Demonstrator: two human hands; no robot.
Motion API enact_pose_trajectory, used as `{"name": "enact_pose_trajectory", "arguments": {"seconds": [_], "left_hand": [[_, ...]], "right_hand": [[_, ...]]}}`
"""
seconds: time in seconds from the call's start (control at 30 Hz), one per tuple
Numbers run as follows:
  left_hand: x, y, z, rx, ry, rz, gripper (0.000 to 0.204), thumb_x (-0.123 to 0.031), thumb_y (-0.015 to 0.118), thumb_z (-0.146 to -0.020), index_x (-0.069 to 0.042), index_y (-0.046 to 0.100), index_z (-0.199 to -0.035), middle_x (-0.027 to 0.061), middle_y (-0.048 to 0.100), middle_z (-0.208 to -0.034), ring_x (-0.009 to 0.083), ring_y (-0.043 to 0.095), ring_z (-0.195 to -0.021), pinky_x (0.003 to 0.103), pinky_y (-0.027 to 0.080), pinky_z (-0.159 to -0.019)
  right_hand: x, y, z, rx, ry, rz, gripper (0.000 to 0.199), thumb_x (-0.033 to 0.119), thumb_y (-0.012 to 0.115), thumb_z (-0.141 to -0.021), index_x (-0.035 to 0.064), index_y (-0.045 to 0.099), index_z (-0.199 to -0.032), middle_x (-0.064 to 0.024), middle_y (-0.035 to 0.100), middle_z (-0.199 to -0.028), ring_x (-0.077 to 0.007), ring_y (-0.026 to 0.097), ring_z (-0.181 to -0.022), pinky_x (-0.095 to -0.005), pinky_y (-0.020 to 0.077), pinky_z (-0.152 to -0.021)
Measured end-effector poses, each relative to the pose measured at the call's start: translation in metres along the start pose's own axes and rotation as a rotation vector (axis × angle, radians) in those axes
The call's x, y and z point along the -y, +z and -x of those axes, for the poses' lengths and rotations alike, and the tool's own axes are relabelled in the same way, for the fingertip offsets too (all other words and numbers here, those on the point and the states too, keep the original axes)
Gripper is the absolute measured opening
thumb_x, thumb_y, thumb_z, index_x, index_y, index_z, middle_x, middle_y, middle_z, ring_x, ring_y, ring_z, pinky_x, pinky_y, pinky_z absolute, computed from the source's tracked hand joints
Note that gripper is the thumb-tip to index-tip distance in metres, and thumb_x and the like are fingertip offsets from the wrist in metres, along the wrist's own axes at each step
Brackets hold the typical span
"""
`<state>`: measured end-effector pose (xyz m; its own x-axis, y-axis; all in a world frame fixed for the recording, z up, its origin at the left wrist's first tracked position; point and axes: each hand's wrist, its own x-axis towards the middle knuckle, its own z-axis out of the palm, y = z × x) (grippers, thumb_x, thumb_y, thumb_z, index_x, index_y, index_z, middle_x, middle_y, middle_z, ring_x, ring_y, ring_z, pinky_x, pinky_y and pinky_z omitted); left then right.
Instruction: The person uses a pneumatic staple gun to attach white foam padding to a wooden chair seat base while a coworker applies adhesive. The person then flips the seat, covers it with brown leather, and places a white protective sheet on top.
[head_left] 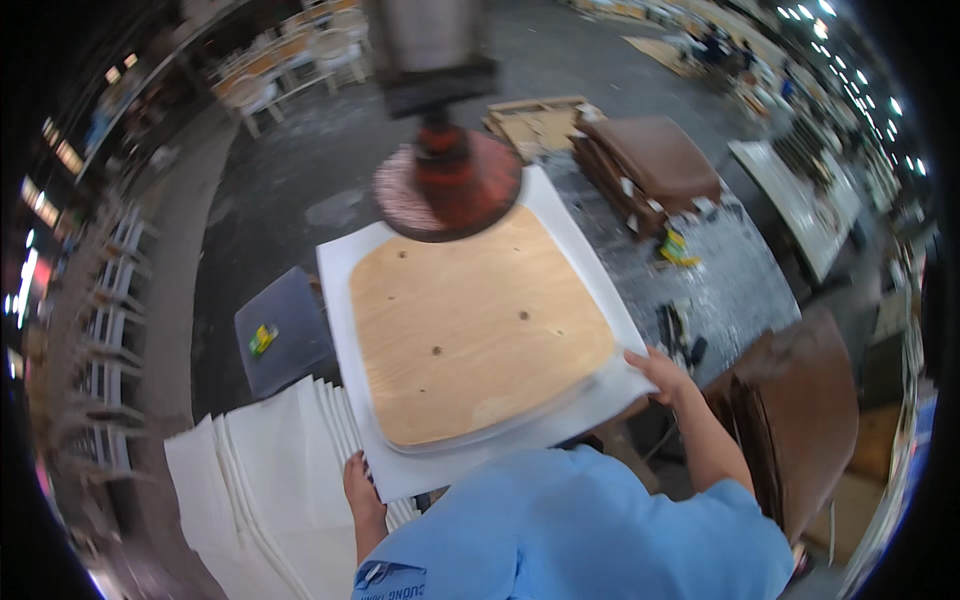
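White sheets [265, 480] lie fanned in a stack at the lower left, nearest the person's blue sleeve. The left hand [362, 490] rests fingers together against the near edge of a white foam pad [345, 290], just beside that stack; whether it pinches the edge I cannot tell. The right hand [660, 372] grips the pad's right corner, fingers closed over it. On the pad lies a plywood seat board [470, 330], rounded, with small holes, set slightly askew. Farther out, a red round press head [450, 185] on a metal column bears on the board's far edge. Beyond, brown cushions [650, 160] sit stacked on a grey table [730, 280].

Judging from this, the board could slide off-centre on the pad, since only the pad's edges are held; fingers near the press also look exposed.
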<state>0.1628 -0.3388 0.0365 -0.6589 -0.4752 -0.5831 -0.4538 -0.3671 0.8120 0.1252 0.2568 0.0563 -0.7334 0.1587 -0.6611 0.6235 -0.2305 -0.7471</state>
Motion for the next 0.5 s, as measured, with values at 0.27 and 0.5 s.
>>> {"name": "enact_pose_trajectory", "arguments": {"seconds": [0.27,0.5], "left_hand": [[-0.009,-0.016,-0.021,0.667,-0.281,0.149,0.047,-0.02,0.056,-0.11,0.007,0.064,-0.148,0.0197,0.074,-0.143,0.0362,0.071,-0.132,0.053,0.056,-0.118],[-0.032,-0.004,-0.023,0.728,-0.346,0.12,0.042,-0.02,0.052,-0.112,0.007,0.067,-0.141,0.0211,0.075,-0.138,0.0361,0.073,-0.127,0.052,0.058,-0.113]], "right_hand": [[0.019,0.028,0.004,-0.079,-0.04,-0.298,0.052,-0.003,0.074,-0.101,-0.0028,0.053,-0.148,-0.0225,0.069,-0.137,-0.0376,0.078,-0.115,-0.0505,0.0751,-0.079],[0.012,0.031,0.016,-0.137,-0.069,-0.361,0.061,0.003,0.076,-0.103,-0.001,0.047,-0.156,-0.023,0.069,-0.135,-0.0364,0.081,-0.104,-0.046,0.075,-0.073]]}}
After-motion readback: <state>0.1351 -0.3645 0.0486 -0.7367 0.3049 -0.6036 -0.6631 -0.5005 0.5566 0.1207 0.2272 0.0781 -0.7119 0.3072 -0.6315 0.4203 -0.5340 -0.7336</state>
